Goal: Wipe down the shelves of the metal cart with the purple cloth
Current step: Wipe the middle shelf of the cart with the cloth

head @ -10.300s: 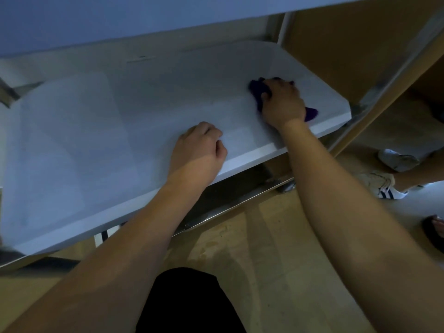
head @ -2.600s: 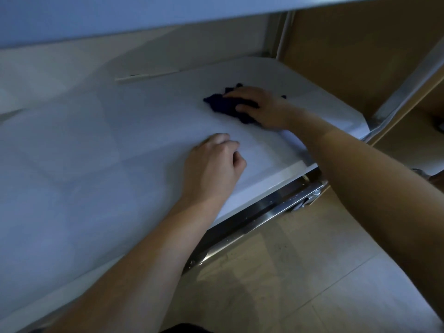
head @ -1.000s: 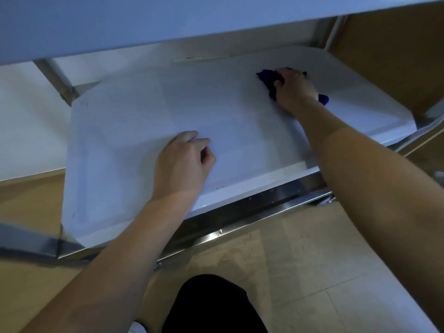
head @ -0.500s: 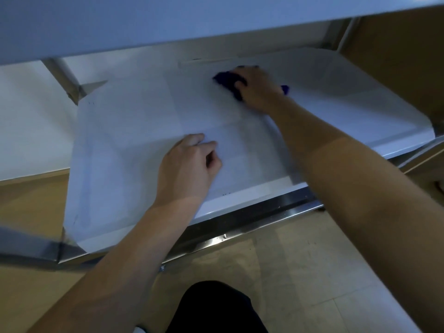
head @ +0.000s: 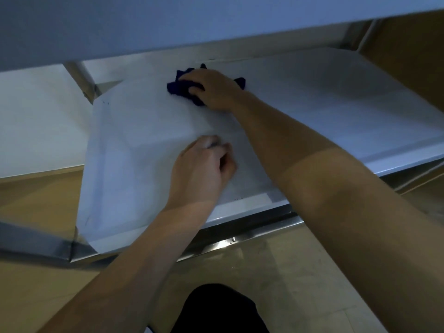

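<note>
The lower shelf of the metal cart is a pale, flat surface running across the middle of the view. My right hand presses the crumpled purple cloth flat against the shelf near its back edge, left of centre. The cloth sticks out to the left of my fingers and a small corner shows behind my wrist. My left hand rests on the shelf nearer the front edge, fingers curled under, holding nothing.
The upper shelf overhangs the top of the view. A metal upright post stands at the back left. A shiny metal rail runs under the shelf front. Tan floor lies below, with my dark-clad knee at the bottom.
My right hand has slid the purple cloth leftward along the back of the shelf. My left hand has stayed planted near the front edge.
</note>
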`<state>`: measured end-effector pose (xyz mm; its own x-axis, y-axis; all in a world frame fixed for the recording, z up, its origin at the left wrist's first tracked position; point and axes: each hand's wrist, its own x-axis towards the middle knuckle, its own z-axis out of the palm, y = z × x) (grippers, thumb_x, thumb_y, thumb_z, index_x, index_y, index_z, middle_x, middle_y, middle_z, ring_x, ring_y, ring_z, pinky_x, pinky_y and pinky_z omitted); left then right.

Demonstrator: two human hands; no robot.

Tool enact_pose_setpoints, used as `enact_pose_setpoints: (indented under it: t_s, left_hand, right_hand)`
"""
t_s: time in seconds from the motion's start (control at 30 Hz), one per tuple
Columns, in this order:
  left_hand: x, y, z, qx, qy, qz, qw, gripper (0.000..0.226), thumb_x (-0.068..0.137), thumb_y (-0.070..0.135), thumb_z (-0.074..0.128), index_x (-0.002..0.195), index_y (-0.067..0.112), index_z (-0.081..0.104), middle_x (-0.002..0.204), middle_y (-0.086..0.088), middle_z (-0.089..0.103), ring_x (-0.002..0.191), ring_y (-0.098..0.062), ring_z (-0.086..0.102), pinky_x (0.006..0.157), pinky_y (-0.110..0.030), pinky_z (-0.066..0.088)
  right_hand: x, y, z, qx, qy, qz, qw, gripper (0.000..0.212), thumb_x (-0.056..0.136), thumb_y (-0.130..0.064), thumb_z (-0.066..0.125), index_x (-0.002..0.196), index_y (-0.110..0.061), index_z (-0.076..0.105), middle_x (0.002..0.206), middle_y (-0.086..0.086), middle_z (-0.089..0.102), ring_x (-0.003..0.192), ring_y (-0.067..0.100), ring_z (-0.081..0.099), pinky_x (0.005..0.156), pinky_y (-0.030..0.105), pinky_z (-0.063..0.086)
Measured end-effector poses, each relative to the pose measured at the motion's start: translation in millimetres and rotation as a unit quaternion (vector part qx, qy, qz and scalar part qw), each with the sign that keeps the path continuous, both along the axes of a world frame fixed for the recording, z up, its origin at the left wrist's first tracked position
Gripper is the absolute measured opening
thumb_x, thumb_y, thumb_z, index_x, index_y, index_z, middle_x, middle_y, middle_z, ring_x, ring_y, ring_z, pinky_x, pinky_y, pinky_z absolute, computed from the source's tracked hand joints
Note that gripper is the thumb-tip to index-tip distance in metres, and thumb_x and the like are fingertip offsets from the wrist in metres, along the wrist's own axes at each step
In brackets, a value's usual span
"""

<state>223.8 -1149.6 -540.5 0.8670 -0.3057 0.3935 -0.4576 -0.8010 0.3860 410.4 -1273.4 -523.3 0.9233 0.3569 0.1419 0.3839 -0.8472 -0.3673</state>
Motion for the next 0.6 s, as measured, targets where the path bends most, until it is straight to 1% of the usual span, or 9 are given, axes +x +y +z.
enact_pose_setpoints:
  t_s: [0.07,0.13,0.2,0.23,0.3,0.37,0.5,0.57,0.6]
  left_hand:
    - [0,-1,-1,-0.004,0.004,-0.002,1.0,0.018,0.085,0.026,0.064,0.093,0.015,0.076,0.113,-0.004,0.067,0.097,-0.023,0.065,0.085,-0.028,0.048]
    - [1,-2,-2,-0.011,0.006,0.002,1.0,0.019,0.082,0.023,0.066,0.096,0.017,0.076,0.116,-0.007,0.067,0.1,-0.025,0.065,0.087,-0.033,0.05]
    - [2,-4,-3,-0.006,0.01,0.005,1.0,0.023,0.083,0.021,0.064,0.103,0.017,0.075,0.118,-0.009,0.067,0.102,-0.026,0.064,0.089,-0.036,0.05]
    - [2,-4,-2,-0.002,0.011,0.005,1.0,0.024,0.085,0.021,0.063,0.105,0.017,0.074,0.119,-0.009,0.066,0.104,-0.027,0.064,0.09,-0.037,0.049]
    - [3,-5,-1,0.004,0.007,0.008,1.0,0.024,0.085,0.022,0.062,0.105,0.017,0.074,0.12,-0.01,0.066,0.104,-0.028,0.064,0.09,-0.037,0.049]
    - [3,-5,0,0.009,0.005,0.01,1.0,0.024,0.087,0.022,0.061,0.106,0.016,0.074,0.121,-0.01,0.066,0.105,-0.027,0.064,0.09,-0.036,0.049]
    - [2,-3,1,0.009,0.012,0.004,1.0,0.028,0.09,0.024,0.058,0.113,0.015,0.071,0.127,-0.008,0.063,0.111,-0.024,0.061,0.095,-0.035,0.046]
    - [1,-3,1,0.003,0.014,0.003,1.0,0.028,0.091,0.024,0.057,0.114,0.015,0.071,0.128,-0.008,0.062,0.112,-0.024,0.06,0.097,-0.035,0.045]
    - [2,-4,1,0.002,0.018,0.003,1.0,0.029,0.091,0.024,0.057,0.115,0.015,0.07,0.129,-0.008,0.061,0.114,-0.024,0.059,0.098,-0.035,0.044]
  right_hand:
    - [-4,-17,0,0.001,-0.006,-0.006,1.0,0.04,0.102,-0.024,0.042,0.142,-0.021,0.047,0.141,0.007,0.052,0.124,0.024,0.05,0.103,0.034,0.039]
    - [-1,-48,-4,-0.007,-0.019,-0.079,0.997,0.04,0.102,-0.024,0.042,0.142,-0.022,0.047,0.142,0.008,0.051,0.126,0.027,0.049,0.104,0.036,0.039]
    - [-1,-80,-7,-0.004,-0.038,-0.172,0.984,0.04,0.101,-0.025,0.041,0.14,-0.022,0.048,0.14,0.009,0.052,0.124,0.03,0.05,0.103,0.041,0.041]
    - [-3,-90,-9,-0.001,-0.045,-0.2,0.979,0.04,0.101,-0.026,0.041,0.14,-0.022,0.048,0.138,0.01,0.053,0.123,0.031,0.05,0.102,0.044,0.042]
    - [-13,-90,-11,0.003,-0.054,-0.218,0.974,0.039,0.101,-0.025,0.04,0.139,-0.022,0.049,0.136,0.01,0.054,0.12,0.031,0.051,0.099,0.045,0.044]
    - [-25,-75,-11,0.016,-0.052,-0.197,0.979,0.039,0.1,-0.023,0.04,0.138,-0.021,0.051,0.135,0.01,0.055,0.119,0.03,0.052,0.098,0.043,0.044]
    - [-65,-43,-15,0.012,-0.032,-0.073,0.997,0.039,0.101,-0.023,0.041,0.139,-0.021,0.049,0.139,0.004,0.053,0.123,0.024,0.049,0.103,0.038,0.04]
    - [-80,-53,-18,0.003,-0.025,-0.052,0.998,0.04,0.102,-0.026,0.038,0.141,-0.024,0.046,0.142,0.002,0.05,0.125,0.023,0.047,0.104,0.039,0.039]
    - [-83,-65,-19,-0.001,-0.024,-0.061,0.998,0.04,0.102,-0.028,0.038,0.142,-0.025,0.045,0.143,0.002,0.049,0.126,0.024,0.046,0.105,0.04,0.038]
